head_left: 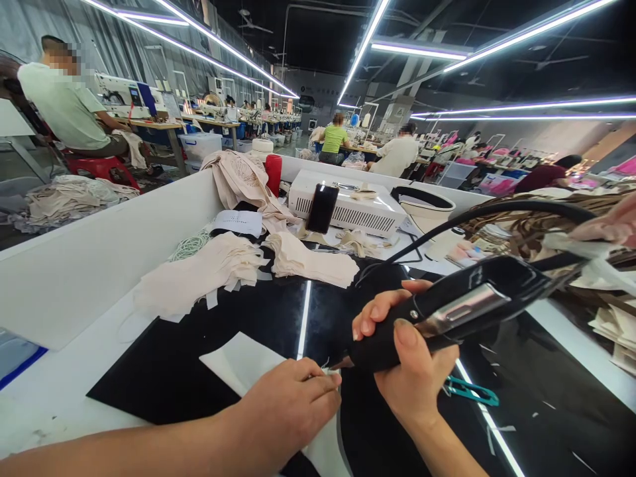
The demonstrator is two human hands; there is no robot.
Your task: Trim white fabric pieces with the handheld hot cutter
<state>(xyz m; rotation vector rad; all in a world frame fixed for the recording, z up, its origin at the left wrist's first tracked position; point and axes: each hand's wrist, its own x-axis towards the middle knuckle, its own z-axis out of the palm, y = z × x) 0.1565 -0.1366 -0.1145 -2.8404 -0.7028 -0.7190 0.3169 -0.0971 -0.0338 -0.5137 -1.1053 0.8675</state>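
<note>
Work is judged early: one cream fabric piece (243, 361) is pinned under the left hand (293, 404), fingers pressed together, just before the black cutting tool (447, 311) (right hand's (412, 361) grip wrapped around it); stacked pieces (199, 275) beyond the tool lie untouched on the surface (278, 311).

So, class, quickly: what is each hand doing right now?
Left hand: fingers pinched together on the white fabric piece, pressing it to the table.
Right hand: closed around the black handheld tool.
</note>
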